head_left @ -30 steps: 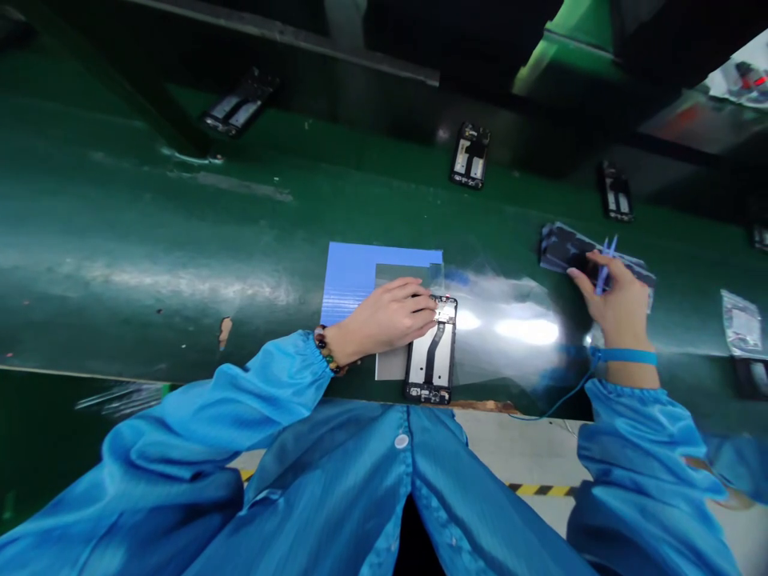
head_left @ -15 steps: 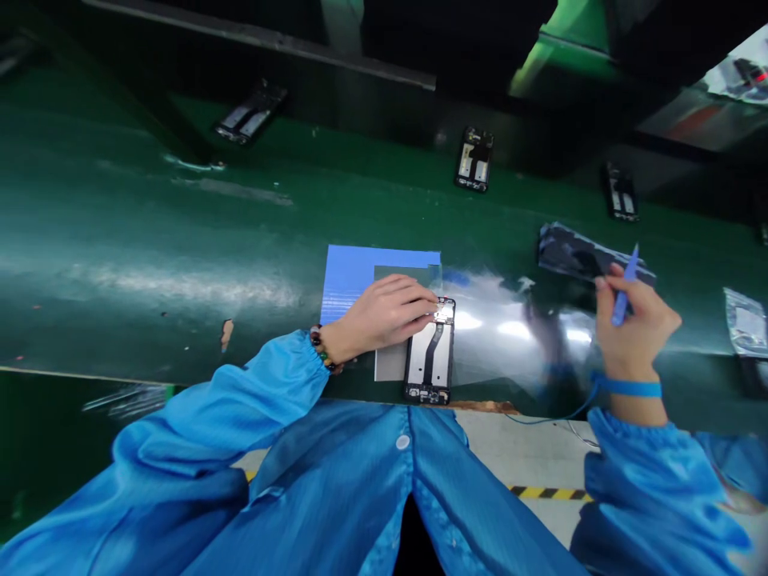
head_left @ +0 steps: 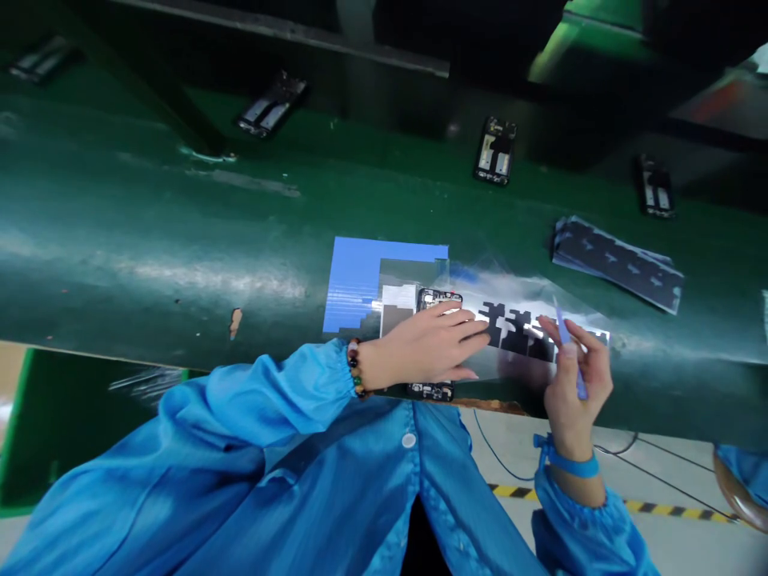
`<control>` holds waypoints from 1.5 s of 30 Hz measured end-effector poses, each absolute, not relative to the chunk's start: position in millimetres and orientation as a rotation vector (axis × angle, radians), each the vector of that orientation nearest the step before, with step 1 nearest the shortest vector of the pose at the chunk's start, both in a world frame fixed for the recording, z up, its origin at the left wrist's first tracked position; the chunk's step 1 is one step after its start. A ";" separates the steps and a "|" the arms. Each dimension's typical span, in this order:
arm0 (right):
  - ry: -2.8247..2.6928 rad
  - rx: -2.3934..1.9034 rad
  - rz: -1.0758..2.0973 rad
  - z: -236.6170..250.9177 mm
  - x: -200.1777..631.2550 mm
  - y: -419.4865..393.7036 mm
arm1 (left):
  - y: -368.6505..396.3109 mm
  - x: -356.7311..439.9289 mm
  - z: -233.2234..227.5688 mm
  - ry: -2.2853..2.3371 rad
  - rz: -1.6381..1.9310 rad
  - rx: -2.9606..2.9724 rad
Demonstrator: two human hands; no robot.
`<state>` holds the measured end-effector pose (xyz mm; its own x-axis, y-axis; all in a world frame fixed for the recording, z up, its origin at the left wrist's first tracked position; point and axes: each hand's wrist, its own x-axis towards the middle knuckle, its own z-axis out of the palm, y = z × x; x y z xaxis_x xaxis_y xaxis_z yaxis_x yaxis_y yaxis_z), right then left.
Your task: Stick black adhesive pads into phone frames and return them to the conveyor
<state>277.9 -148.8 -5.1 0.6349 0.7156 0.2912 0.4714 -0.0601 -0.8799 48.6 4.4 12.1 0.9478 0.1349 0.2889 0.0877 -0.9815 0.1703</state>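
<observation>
My left hand (head_left: 432,346) lies flat on a black phone frame (head_left: 437,299), holding it down on a grey pad (head_left: 397,302) over a blue mat (head_left: 354,272). Its fingertips reach the left end of a clear sheet of black stickers (head_left: 516,326). My right hand (head_left: 573,376) is at that sheet's right end, fingers closed around a thin blue tool (head_left: 565,334) that points up. The sheet lies across the shiny green belt (head_left: 180,240), between my two hands.
A stack of dark sticker sheets (head_left: 618,260) lies at the right on the belt. Other phone frames sit further back on the belt: one (head_left: 271,106), a second (head_left: 495,152) and a third (head_left: 655,189). A yellow-black floor stripe (head_left: 660,506) runs below the belt's edge.
My right hand came back from the sticker stack on the right to just beside my left hand, bringing a sticker sheet. My left hand slid right over the phone frame.
</observation>
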 end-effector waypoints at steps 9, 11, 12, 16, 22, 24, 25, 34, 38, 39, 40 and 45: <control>-0.762 -1.684 0.422 -5.4 276.7 -132.2 | 2.6 52.6 0.0 0.198 0.463 2.887; -0.787 -1.775 0.427 -1.5 277.5 -133.3 | 2.4 52.4 -0.3 0.192 0.475 2.862; -0.763 -1.801 0.431 -0.5 277.2 -133.1 | 2.4 52.4 -0.3 0.190 0.490 2.842; -0.643 -1.794 0.402 -3.1 272.9 -125.8 | 2.4 52.1 0.0 0.191 0.536 2.750; -0.559 -1.632 0.473 -5.0 274.2 -110.5 | 4.0 50.9 1.1 0.175 0.523 2.680; -0.517 -1.538 0.451 -1.9 275.8 -109.0 | 10.7 45.8 3.1 0.187 0.549 2.654; -0.512 -1.510 0.437 0.1 275.0 -109.0 | 15.9 41.3 4.5 0.220 0.570 2.644; -0.615 -1.536 0.502 4.4 207.0 -106.1 | 53.6 -5.5 7.1 0.601 0.470 2.449; -0.629 -1.538 0.445 2.1 179.9 -102.7 | 48.3 -4.7 3.9 0.635 0.504 2.451; -0.625 -1.535 0.432 1.7 175.4 -102.2 | 47.1 -4.2 3.4 0.637 0.512 2.459; -0.621 -1.531 0.422 1.2 171.7 -101.6 | 46.2 -3.9 3.1 0.639 0.516 2.467; -0.602 -1.526 0.417 -3.0 162.6 -98.3 | 45.0 -3.8 2.7 0.648 0.510 2.480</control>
<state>162.6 -98.3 -3.0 0.7899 0.6042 0.1044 0.1153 0.0209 -0.9931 -3.8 45.0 2.7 0.8146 0.5367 0.2199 0.3401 -0.7491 0.5685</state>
